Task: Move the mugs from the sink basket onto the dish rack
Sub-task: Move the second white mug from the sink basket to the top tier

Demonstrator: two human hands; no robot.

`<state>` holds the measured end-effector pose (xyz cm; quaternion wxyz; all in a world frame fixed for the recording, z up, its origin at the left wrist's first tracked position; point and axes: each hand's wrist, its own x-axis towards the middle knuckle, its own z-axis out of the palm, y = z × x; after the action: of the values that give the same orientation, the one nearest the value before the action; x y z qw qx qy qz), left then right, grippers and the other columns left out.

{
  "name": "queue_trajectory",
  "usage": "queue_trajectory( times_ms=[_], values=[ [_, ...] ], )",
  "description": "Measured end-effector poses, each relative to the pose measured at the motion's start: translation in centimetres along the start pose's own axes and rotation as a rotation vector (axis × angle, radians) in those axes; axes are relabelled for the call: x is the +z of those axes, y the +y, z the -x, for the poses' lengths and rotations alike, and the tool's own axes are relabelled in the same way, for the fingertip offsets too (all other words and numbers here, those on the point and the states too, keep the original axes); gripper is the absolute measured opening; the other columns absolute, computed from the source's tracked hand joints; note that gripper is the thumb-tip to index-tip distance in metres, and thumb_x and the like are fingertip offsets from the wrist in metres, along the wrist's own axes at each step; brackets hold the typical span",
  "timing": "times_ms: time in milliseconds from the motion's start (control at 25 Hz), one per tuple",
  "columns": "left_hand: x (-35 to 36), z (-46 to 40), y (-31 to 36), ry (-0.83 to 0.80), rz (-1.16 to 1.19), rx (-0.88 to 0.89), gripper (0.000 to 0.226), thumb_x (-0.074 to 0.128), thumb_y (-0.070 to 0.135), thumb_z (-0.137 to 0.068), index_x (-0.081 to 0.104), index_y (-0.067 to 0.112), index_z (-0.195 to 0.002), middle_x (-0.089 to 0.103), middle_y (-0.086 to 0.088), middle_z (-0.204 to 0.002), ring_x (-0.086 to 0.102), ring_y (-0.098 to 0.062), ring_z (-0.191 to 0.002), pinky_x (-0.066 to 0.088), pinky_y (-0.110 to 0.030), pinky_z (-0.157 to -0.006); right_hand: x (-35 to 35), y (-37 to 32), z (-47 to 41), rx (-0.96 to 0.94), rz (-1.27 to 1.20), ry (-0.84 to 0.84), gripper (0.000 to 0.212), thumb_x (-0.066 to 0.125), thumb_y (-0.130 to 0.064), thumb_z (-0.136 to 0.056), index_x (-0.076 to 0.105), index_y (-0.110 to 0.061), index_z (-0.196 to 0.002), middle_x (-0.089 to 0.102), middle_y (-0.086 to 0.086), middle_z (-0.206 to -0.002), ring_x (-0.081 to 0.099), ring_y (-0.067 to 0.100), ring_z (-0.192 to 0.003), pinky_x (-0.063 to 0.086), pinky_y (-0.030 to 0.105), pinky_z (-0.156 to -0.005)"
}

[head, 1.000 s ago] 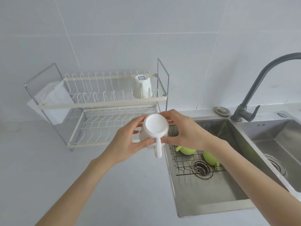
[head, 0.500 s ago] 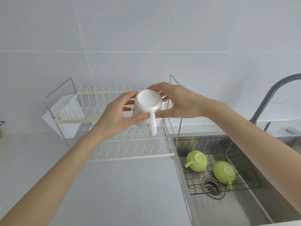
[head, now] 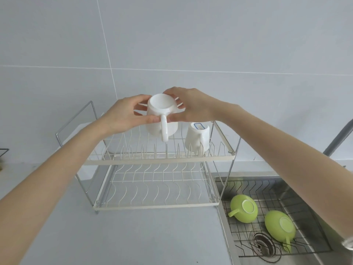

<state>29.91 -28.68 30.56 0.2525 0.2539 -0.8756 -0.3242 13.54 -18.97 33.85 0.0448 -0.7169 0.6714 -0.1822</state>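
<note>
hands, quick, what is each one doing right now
Left hand: closed on the white mug, gripping its left side.
Right hand: closed on the same mug, gripping its right side, above the dish rack.

White mug (head: 161, 115) held up, plain, no pattern. Second white mug (head: 196, 139) on the dish rack (head: 158, 161), blue-edged label on its base. Rack cream-white wire with silver metal frame. Two lime-green mugs (head: 243, 208) (head: 279, 228) upside down in black wire sink basket (head: 267, 190). Sink (head: 248, 260) steel grey. Surface (head: 133, 236) pale grey. Wall tiles (head: 191, 35) white-grey, plain. Tap (head: 338, 138) dark grey.
</note>
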Motion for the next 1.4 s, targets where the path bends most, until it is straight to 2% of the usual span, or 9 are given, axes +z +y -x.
queue_trajectory(
  times_ms=[80, 200, 320, 480, 600, 720, 960, 1120, 1400],
  values=[
    [-0.3, -1.2, -1.9, -0.021, 0.011, -0.035, 0.071, 0.07, 0.053, -0.052, 0.055, 0.027, -0.117, 0.063, 0.005, -0.116, 0.06, -0.012, -0.107, 0.048, -0.034, -0.095, 1.3, 0.7, -1.9, 0.018, -0.02, -0.023, 0.064, 0.069, -0.031, -0.079, 0.04, -0.011, -0.133, 0.056, 0.008, -0.129, 0.055, 0.023, -0.115, 0.046, 0.034, -0.099],
    [-0.1, -2.4, -4.5, -0.064, 0.041, -0.078, 0.044, 0.075, 0.023, -0.071, 0.054, 0.03, -0.11, 0.065, 0.01, -0.104, 0.061, 0.008, -0.091, 0.047, -0.032, -0.097, 3.5, 1.8, -3.9, 0.053, -0.048, -0.073, 0.065, 0.069, -0.033, -0.079, 0.04, -0.011, -0.133, 0.056, 0.009, -0.128, 0.054, 0.024, -0.116, 0.046, 0.036, -0.1],
    [0.7, -2.9, -6.7, -0.097, 0.092, -0.146, 0.051, 0.072, 0.013, -0.073, 0.05, 0.025, -0.118, 0.064, -0.002, -0.114, 0.064, -0.01, -0.097, 0.047, -0.029, -0.095, 5.8, 2.5, -5.3, 0.091, -0.06, -0.133, 0.065, 0.068, -0.033, -0.08, 0.039, -0.01, -0.134, 0.055, 0.01, -0.129, 0.052, 0.026, -0.118, 0.045, 0.04, -0.101],
    [1.7, -2.7, -8.3, -0.16, 0.103, -0.197, 0.048, 0.071, 0.011, -0.074, 0.049, 0.035, -0.109, 0.063, 0.001, -0.109, 0.062, -0.018, -0.101, 0.048, -0.013, -0.085, 8.0, 3.1, -6.0, 0.118, -0.053, -0.183, 0.065, 0.068, -0.034, -0.08, 0.04, -0.009, -0.133, 0.056, 0.011, -0.128, 0.051, 0.028, -0.117, 0.045, 0.041, -0.099],
    [2.0, -2.6, -8.7, -0.181, 0.096, -0.223, 0.052, 0.071, 0.009, -0.074, 0.047, 0.03, -0.115, 0.061, -0.004, -0.115, 0.06, -0.023, -0.106, 0.045, -0.028, -0.096, 8.8, 3.1, -6.0, 0.124, -0.033, -0.21, 0.065, 0.068, -0.036, -0.08, 0.04, -0.009, -0.132, 0.056, 0.012, -0.128, 0.052, 0.029, -0.115, 0.046, 0.038, -0.096],
    [1.9, -2.6, -8.7, -0.182, 0.073, -0.237, 0.055, 0.071, 0.01, -0.074, 0.045, 0.026, -0.12, 0.059, -0.004, -0.117, 0.059, -0.023, -0.107, 0.043, -0.033, -0.099, 9.0, 3.1, -6.1, 0.134, -0.04, -0.216, 0.065, 0.067, -0.036, -0.081, 0.038, -0.009, -0.133, 0.056, 0.011, -0.129, 0.053, 0.028, -0.115, 0.045, 0.037, -0.095],
    [1.8, -2.4, -8.2, -0.208, -0.004, -0.274, 0.056, 0.072, 0.018, -0.075, 0.045, 0.023, -0.125, 0.06, -0.005, -0.125, 0.059, -0.023, -0.111, 0.041, -0.034, -0.102, 9.4, 3.0, -5.6, 0.153, -0.054, -0.232, 0.065, 0.064, -0.035, -0.083, 0.035, -0.009, -0.136, 0.052, 0.012, -0.133, 0.049, 0.029, -0.12, 0.043, 0.042, -0.101],
    [1.5, -2.4, -7.5, -0.256, -0.115, -0.314, 0.075, 0.069, 0.022, -0.078, 0.027, 0.019, -0.14, 0.046, -0.003, -0.14, 0.048, -0.022, -0.125, 0.034, -0.028, -0.103, 8.8, 2.7, -5.2, 0.153, 0.014, -0.265, 0.073, 0.058, -0.034, -0.088, 0.021, -0.008, -0.145, 0.043, 0.012, -0.144, 0.04, 0.028, -0.131, 0.035, 0.036, -0.106],
    [0.3, -1.1, -2.6, -0.17, -0.499, -0.191, 0.06, 0.051, 0.031, -0.089, 0.024, 0.017, -0.141, 0.032, -0.003, -0.151, 0.032, -0.021, -0.137, 0.025, -0.029, -0.11, 4.8, 1.9, -1.8, 0.117, 0.15, -0.241, 0.067, 0.05, -0.032, -0.093, 0.016, -0.015, -0.147, 0.03, 0.009, -0.152, 0.028, 0.026, -0.139, 0.027, 0.035, -0.111]
  ],
)
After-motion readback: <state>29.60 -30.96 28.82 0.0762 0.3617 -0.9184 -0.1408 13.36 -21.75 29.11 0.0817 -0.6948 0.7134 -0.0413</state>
